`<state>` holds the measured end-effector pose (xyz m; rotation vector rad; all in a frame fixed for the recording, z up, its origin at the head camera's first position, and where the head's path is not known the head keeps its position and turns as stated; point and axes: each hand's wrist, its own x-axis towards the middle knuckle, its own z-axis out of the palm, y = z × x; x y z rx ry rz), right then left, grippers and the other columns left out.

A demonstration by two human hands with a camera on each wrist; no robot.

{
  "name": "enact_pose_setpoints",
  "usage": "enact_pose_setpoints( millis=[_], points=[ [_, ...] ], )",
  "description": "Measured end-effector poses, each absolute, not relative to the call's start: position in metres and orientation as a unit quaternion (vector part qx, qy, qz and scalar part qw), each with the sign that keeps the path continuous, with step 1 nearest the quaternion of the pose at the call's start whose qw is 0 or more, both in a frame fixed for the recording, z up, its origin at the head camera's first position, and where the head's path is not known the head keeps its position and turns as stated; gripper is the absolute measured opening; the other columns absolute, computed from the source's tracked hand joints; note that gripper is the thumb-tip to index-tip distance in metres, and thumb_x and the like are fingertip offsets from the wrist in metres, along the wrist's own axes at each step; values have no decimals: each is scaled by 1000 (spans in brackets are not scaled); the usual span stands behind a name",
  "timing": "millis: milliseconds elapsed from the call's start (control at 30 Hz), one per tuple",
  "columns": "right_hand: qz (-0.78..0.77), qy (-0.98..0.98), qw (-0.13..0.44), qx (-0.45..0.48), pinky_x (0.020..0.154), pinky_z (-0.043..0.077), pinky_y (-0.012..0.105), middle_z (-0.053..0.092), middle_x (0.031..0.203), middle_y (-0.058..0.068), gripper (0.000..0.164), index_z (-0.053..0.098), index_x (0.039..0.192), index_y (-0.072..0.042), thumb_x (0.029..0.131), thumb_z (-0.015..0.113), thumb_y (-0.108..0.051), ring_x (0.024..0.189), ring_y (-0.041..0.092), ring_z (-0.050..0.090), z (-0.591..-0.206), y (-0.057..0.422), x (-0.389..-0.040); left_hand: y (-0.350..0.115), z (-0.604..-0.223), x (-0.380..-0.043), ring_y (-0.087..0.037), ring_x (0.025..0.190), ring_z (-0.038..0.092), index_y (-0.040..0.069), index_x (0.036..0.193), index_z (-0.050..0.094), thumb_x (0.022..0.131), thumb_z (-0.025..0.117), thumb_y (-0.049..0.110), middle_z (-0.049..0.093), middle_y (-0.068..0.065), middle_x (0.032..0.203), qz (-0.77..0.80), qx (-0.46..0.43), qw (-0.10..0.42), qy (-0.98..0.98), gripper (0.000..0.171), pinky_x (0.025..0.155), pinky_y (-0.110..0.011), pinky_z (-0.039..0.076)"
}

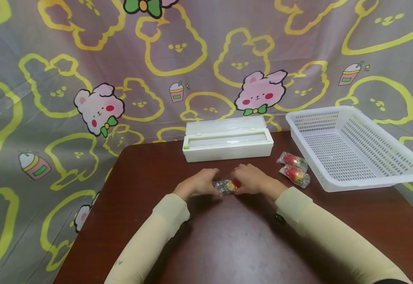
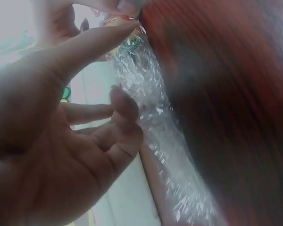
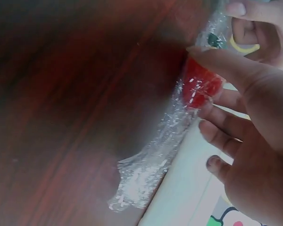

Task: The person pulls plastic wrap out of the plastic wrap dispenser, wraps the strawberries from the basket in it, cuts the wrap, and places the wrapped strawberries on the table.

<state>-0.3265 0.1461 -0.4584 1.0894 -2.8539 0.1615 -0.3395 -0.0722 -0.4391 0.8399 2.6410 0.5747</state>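
Between both hands, low over the table, is a red, yellow and green piece wrapped in clear cling film [image 1: 225, 186]; its exact kind does not show. My right hand [image 1: 250, 180] pinches the red end [image 3: 200, 89] between thumb and fingers. At the green end, my left hand [image 1: 202, 183] has its thumb and curled fingers on the film. Loose tails of crinkled film [image 3: 144, 181] trail past each hand. Two similar film-wrapped pieces [image 1: 293, 160] lie side by side to the right of my right hand.
Behind the hands stands a long white cling film dispenser [image 1: 227, 153] with its lid raised. A white perforated plastic basket [image 1: 320, 173] sits at the right, just beyond the wrapped pieces. All rest on a dark red-brown table [image 1: 139, 185] against a patterned curtain [image 1: 206, 51].
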Motion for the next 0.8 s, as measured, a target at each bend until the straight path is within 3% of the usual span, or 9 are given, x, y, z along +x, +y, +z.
enact_pose_setpoints(
  millis=[100, 200, 333, 467, 600, 800],
  points=[
    [47, -930, 66, 357, 75, 47, 42, 68, 94, 2, 37, 72, 96, -13, 73, 90, -36, 90, 24, 59, -458, 146, -321, -68, -440, -339, -20, 98, 62, -1, 134, 55, 74, 93, 21, 65, -9, 112, 207, 279, 167, 923, 75, 88, -37, 53],
    [44, -928, 88, 358, 75, 46, 41, 67, 94, 3, 40, 72, 98, -12, 73, 90, -37, 92, 24, 59, -457, 146, -316, -66, -439, -336, -19, 94, 61, -2, 135, 54, 72, 93, 20, 65, -8, 107, 203, 268, 169, 926, 77, 86, -37, 53],
    [47, -925, 110, 361, 77, 46, 41, 67, 96, 3, 43, 73, 101, -11, 74, 90, -39, 94, 24, 59, -455, 148, -310, -66, -438, -330, -24, 102, 61, -2, 140, 53, 72, 93, 22, 65, -12, 115, 185, 268, 151, 933, 82, 91, -40, 52],
    [68, -916, 147, 366, 77, 45, 39, 67, 96, 2, 45, 73, 104, -12, 73, 91, -39, 93, 23, 58, -450, 151, -302, -68, -436, -323, -26, 106, 61, 1, 136, 57, 72, 93, 23, 66, -13, 122, 193, 293, 102, 931, 77, 91, -41, 52],
    [105, -906, 182, 369, 76, 44, 37, 68, 98, 1, 46, 74, 107, -10, 74, 91, -36, 93, 21, 58, -440, 159, -293, -72, -431, -314, -21, 102, 63, 5, 135, 59, 72, 93, 21, 67, -10, 119, 267, 335, 58, 902, 73, 88, -39, 54],
    [151, -893, 223, 361, 85, 47, 40, 70, 105, 3, 49, 73, 110, -7, 75, 92, -36, 98, 21, 57, -421, 168, -276, -73, -419, -299, -19, 105, 62, 10, 141, 54, 74, 93, 17, 62, -6, 124, 412, 361, 40, 836, 78, 87, -43, 58]
  ],
)
